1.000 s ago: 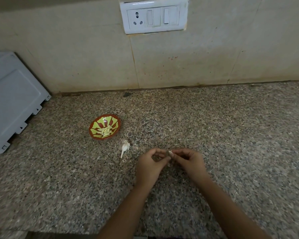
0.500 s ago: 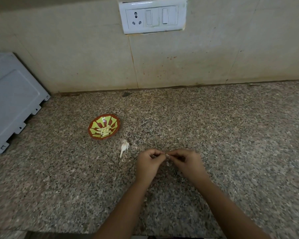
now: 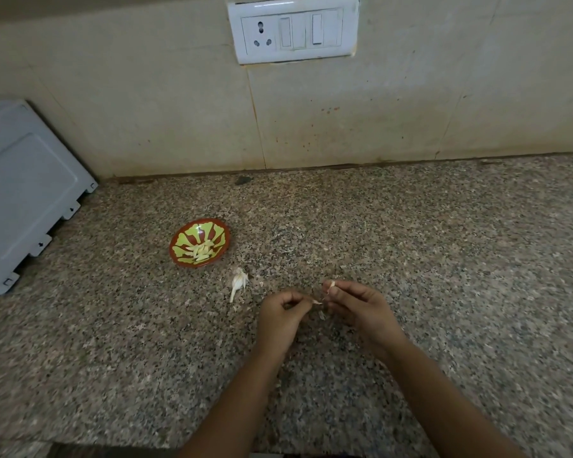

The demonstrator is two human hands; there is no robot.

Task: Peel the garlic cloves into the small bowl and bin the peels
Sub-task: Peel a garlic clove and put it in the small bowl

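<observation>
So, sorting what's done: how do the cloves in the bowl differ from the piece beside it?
The cloves in the bowl are several, yellowish, bare; the piece is single, white, thin-tailed. The cloves lie heaped inside; the piece lies on the counter, apart from the bowl. Both are pale and lie unheld.

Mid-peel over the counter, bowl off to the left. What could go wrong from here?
1. The clove is held only by a fingertip grip of the right hand; it may slip onto the counter instead of reaching the small bowl.
2. The peel pinched by the left hand may drop onto that speckled surface and be missed; no bin is in view, and a pale scrap lies loose.
</observation>
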